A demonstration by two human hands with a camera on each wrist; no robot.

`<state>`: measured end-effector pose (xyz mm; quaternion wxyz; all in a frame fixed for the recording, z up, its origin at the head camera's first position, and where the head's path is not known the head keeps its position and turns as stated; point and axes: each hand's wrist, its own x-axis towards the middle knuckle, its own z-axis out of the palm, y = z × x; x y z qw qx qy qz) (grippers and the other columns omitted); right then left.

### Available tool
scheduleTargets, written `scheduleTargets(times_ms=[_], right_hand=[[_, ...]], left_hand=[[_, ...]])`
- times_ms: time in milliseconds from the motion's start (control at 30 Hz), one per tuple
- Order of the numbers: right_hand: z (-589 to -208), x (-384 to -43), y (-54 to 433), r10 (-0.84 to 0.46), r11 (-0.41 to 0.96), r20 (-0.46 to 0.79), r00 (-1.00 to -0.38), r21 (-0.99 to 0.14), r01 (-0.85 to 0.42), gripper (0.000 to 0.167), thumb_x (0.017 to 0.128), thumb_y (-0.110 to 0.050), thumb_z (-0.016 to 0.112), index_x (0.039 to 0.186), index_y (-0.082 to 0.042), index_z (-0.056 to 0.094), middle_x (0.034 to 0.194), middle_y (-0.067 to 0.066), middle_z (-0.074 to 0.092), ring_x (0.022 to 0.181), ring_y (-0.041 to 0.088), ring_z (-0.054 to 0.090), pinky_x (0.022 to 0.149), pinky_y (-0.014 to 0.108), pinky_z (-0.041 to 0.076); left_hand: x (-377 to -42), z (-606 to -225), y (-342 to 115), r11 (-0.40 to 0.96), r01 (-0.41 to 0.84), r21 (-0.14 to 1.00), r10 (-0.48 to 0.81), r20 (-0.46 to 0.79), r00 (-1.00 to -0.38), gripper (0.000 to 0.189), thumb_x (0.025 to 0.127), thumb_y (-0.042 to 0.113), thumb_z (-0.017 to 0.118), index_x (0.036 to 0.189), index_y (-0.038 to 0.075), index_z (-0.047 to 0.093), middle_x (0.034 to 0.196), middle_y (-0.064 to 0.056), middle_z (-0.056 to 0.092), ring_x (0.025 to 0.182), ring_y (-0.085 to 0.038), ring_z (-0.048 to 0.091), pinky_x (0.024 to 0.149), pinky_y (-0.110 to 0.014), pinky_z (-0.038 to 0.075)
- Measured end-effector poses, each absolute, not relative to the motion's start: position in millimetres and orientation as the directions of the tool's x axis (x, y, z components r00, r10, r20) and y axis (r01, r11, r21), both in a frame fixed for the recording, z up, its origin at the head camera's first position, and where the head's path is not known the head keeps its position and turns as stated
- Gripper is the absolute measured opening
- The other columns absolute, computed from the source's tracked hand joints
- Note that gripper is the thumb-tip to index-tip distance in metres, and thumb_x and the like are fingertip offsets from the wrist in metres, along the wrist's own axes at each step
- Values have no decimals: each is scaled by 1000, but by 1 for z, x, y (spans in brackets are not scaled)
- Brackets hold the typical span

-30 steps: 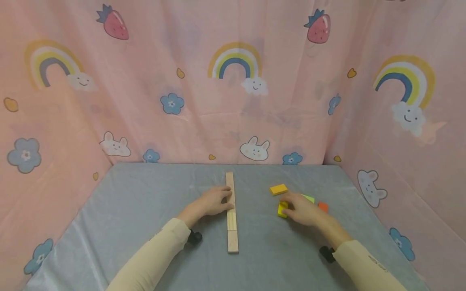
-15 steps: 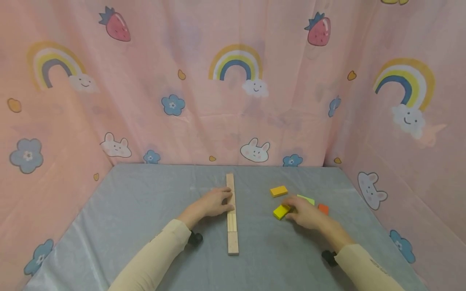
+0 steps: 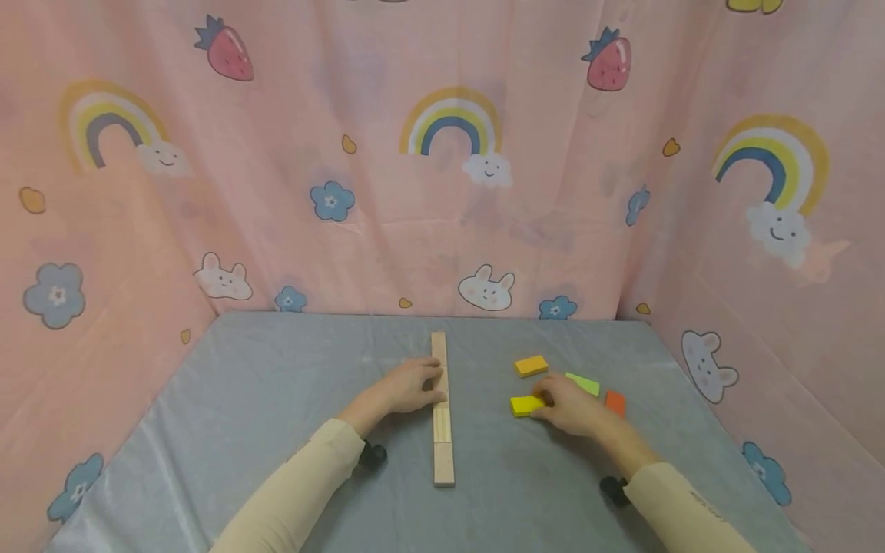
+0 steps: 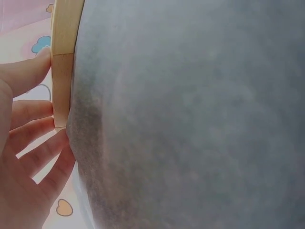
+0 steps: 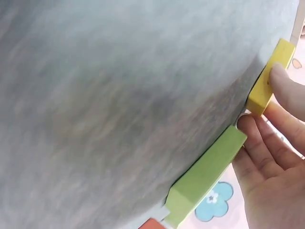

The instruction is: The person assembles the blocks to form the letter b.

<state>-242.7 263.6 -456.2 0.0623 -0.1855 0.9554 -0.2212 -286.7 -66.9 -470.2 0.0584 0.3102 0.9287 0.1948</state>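
Note:
A straight row of plain wooden blocks (image 3: 442, 424), laid end to end, runs away from me along the middle of the table. My left hand (image 3: 408, 385) rests against the row's left side, thumb and fingertips touching its edge; the fingers look relaxed in the left wrist view. To the right, my right hand (image 3: 570, 405) pinches a yellow block (image 3: 523, 406) between thumb and forefinger. That block lies flat, pointing towards the row but apart from it. In the right wrist view, a light green block (image 5: 207, 174) is beside the right hand's other fingers.
An orange-yellow block (image 3: 531, 366) lies beyond the right hand. The green block and a red-orange block (image 3: 615, 402) are behind and right of it. Grey cloth (image 3: 290, 369) covers the table, and pink patterned curtains (image 3: 373, 253) enclose the back and sides.
The yellow block has turned from pointing away from me to lying crosswise, and has shifted left with my right hand. My left hand stays at the wooden row.

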Motion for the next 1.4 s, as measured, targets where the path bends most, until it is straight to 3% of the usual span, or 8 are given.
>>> scheduleTargets(times_ms=[200,633,1000,1400], right_hand=[[-460,-243,258,-358,812,-12,-933,-497,-306,25,88,-17,80,107,-3,73,96,2,63,85,18,55,78,38,51],[-464,-253,236,-264,740,32,-964,-634,-224,32,86,-23,82,112,-6,74,101,2,67,92,20,58,82,39,54],[-459,-260,205,-205,730,34,-978,-661,-176,31,86,-23,83,111,-7,75,100,3,66,90,21,58,74,34,53],[-464,-272,182,-189,715,32,-981,-680,-161,31,86,-19,83,113,-7,75,103,5,65,92,21,58,74,34,53]], left_hand=[[-285,-469,-65,732,550,402,603,-5,-798,58,99,37,68,145,3,55,154,-13,47,142,-35,43,116,-46,38],[-288,-472,-64,729,544,415,603,-13,-797,60,99,36,68,146,2,54,156,-13,45,144,-34,41,117,-46,36],[-286,-468,-65,748,510,424,576,-34,-817,61,98,37,69,147,4,54,156,-11,45,144,-32,41,118,-45,34],[-287,-469,-65,756,510,410,570,-30,-821,60,98,38,69,146,5,56,155,-10,46,143,-32,42,117,-45,36]])
